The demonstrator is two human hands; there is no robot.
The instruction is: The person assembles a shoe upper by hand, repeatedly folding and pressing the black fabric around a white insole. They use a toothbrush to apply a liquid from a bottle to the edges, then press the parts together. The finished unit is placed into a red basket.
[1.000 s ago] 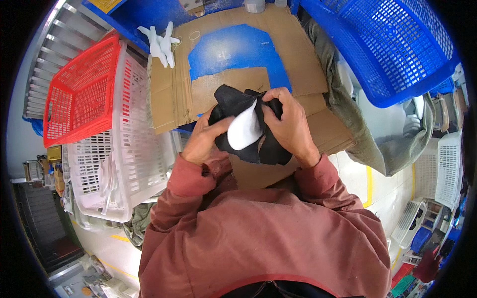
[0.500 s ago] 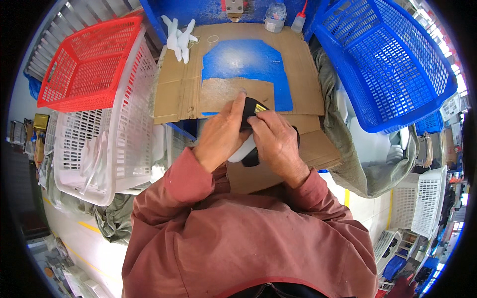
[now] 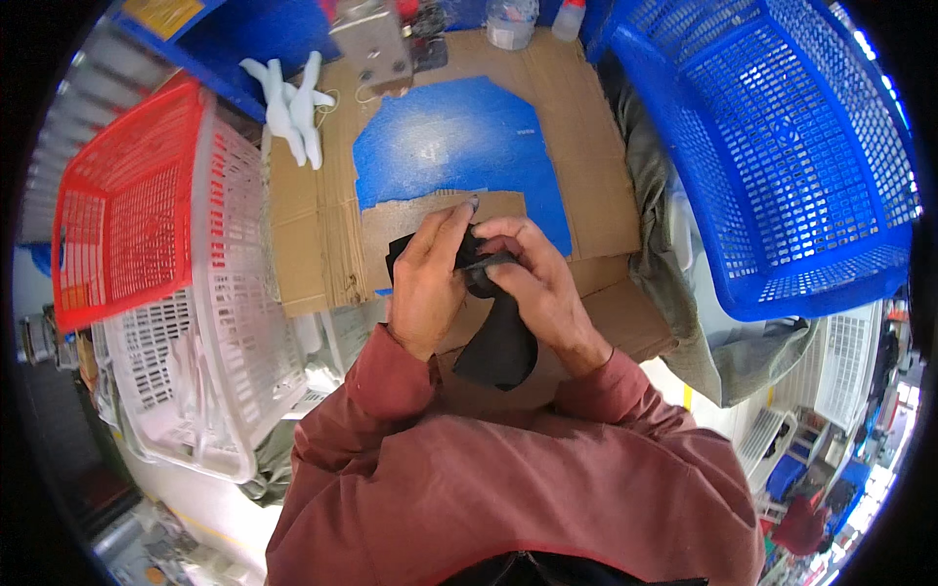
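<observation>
Both hands meet over the near edge of the cardboard-covered bench (image 3: 596, 195). My left hand (image 3: 430, 278) is closed around a bunched black cloth piece (image 3: 500, 342), with its thumb side up. Fingers of my right hand (image 3: 547, 283) pinch a fold of the same cloth at its upper middle. One dark flap hangs below the hands toward me, and another corner shows left of my left hand. What kind of article it is cannot be told, as the fingers hide much of it. Just beyond lies a blue sheet (image 3: 459, 127) on the cardboard.
White finger-shaped pieces (image 3: 293, 112) lie at the back left by a thin band. A metal machine block (image 3: 373, 49) and clear bottle (image 3: 511, 24) stand behind. Red (image 3: 127, 205) and white (image 3: 210, 371) baskets flank the left; a blue basket (image 3: 782, 146) is at right.
The black cloth has been turned and bunched; its yellow marking and the white part beneath no longer show. A flap now hangs down. My view has shifted and tilted.
</observation>
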